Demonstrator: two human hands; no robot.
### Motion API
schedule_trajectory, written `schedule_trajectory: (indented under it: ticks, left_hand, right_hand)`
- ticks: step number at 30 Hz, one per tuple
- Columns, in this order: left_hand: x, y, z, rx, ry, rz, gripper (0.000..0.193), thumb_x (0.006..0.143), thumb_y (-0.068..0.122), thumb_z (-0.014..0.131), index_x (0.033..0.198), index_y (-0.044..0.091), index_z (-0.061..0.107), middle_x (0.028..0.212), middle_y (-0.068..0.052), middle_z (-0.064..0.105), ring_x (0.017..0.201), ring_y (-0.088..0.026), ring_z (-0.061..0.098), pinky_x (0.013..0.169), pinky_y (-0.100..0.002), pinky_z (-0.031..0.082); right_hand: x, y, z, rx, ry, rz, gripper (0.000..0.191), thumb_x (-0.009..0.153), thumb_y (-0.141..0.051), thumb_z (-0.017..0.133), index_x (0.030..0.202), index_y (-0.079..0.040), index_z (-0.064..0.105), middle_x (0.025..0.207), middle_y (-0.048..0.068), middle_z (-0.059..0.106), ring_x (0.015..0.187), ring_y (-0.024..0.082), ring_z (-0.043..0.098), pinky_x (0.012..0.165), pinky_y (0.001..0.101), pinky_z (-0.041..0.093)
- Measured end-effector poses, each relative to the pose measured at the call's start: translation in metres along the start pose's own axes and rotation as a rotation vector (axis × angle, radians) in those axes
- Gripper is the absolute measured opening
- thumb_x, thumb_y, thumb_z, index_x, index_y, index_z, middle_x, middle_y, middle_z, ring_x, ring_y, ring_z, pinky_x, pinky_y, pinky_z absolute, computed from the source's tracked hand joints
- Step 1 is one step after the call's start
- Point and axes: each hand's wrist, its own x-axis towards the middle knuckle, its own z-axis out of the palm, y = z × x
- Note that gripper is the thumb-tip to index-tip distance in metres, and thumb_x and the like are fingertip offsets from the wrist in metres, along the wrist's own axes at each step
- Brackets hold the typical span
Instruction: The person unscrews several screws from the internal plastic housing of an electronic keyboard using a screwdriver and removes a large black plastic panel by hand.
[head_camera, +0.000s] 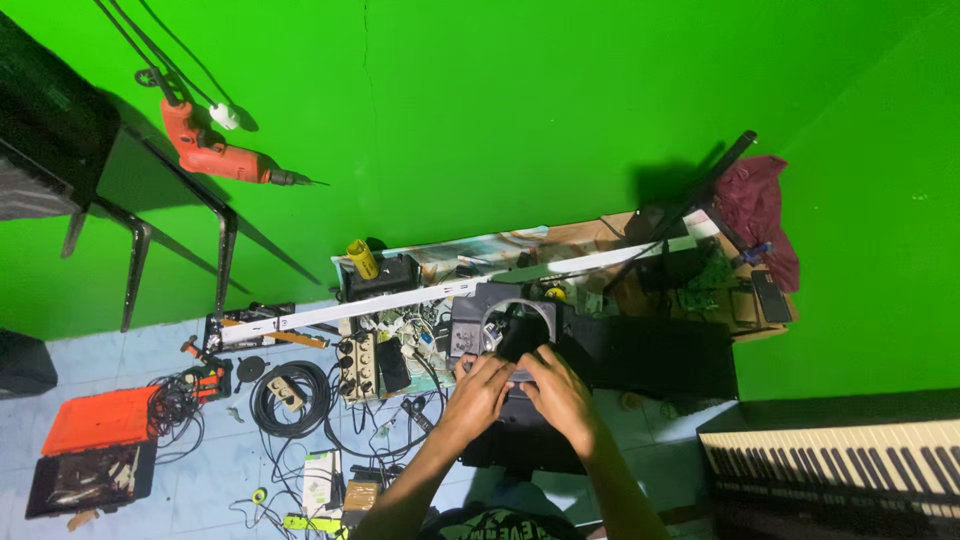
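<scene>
- Hands first: left hand (478, 388) and right hand (556, 393) are pressed together over a small dark part (521, 376), fingers curled in narrow around it. Both grip it; what the fingertips are doing is hidden.
- Part sits right at the near edge of a black open chassis (600, 360) on the floor, just below a grey fan shroud with a round opening (512, 318).
- Step, my read: fine two-handed work on that part at the chassis, seating or freeing it. Can't tell which from this view.
- Next move calls for steady fingertip pressure and keeping the part square to the chassis; no tool is in either hand, so anything needing a driver means letting go with one hand.
- Outward: long white strip (450, 288) lies diagonally across the work area, behind the shroud.
- Yellow can (362, 259) stands near the strip's middle, by the wall.
- Left of the hands: coiled black cable with a power strip (289, 395), loose wires and small parts all around.
- Far left: open orange tool case (96, 448) on the tiled floor.
- Orange drill (215, 152) hangs on the green wall, well apart.
- Right: keyboard instrument (835, 460), near the right forearm but not touching.
</scene>
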Motion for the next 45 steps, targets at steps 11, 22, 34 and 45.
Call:
schedule_trajectory:
  ticks: [11, 22, 34, 45]
  left_hand:
    - [0.000, -0.022, 0.030, -0.053, -0.040, -0.082, 0.032, 0.089, 0.013, 0.072, 0.119, 0.003, 0.071, 0.112, -0.007, 0.069, 0.111, -0.025, 0.061, 0.096, -0.048, 0.036]
    - [-0.018, -0.041, 0.050, -0.008, -0.152, -0.099, 0.038, 0.087, 0.017, 0.073, 0.123, 0.011, 0.068, 0.122, -0.007, 0.067, 0.113, -0.026, 0.060, 0.094, -0.049, 0.038]
    - [-0.033, -0.055, 0.099, -0.034, -0.242, -0.147, 0.028, 0.088, 0.019, 0.073, 0.115, 0.010, 0.070, 0.113, -0.005, 0.067, 0.109, -0.025, 0.061, 0.093, -0.047, 0.042]
    - [-0.034, -0.075, 0.139, -0.069, -0.324, -0.283, 0.027, 0.091, 0.019, 0.070, 0.118, 0.011, 0.069, 0.115, -0.006, 0.068, 0.112, -0.027, 0.061, 0.097, -0.051, 0.039]
  right_hand:
    - [0.019, 0.041, 0.025, 0.083, -0.148, 0.040, 0.026, 0.077, -0.007, 0.079, 0.099, -0.009, 0.065, 0.100, 0.013, 0.059, 0.099, 0.037, 0.063, 0.083, 0.0456, 0.052]
    - [0.005, 0.061, 0.080, 0.063, -0.092, 0.088, 0.044, 0.072, -0.012, 0.077, 0.114, -0.007, 0.066, 0.119, 0.018, 0.058, 0.108, 0.039, 0.060, 0.088, 0.0453, 0.052]
    - [0.004, 0.087, 0.103, 0.097, -0.320, 0.261, 0.034, 0.075, -0.010, 0.076, 0.107, -0.008, 0.065, 0.113, 0.011, 0.060, 0.106, 0.034, 0.061, 0.090, 0.0435, 0.052]
    - [0.021, 0.114, 0.126, 0.108, -0.397, 0.300, 0.031, 0.079, -0.009, 0.075, 0.108, -0.010, 0.068, 0.113, 0.009, 0.061, 0.108, 0.032, 0.061, 0.091, 0.0424, 0.052]
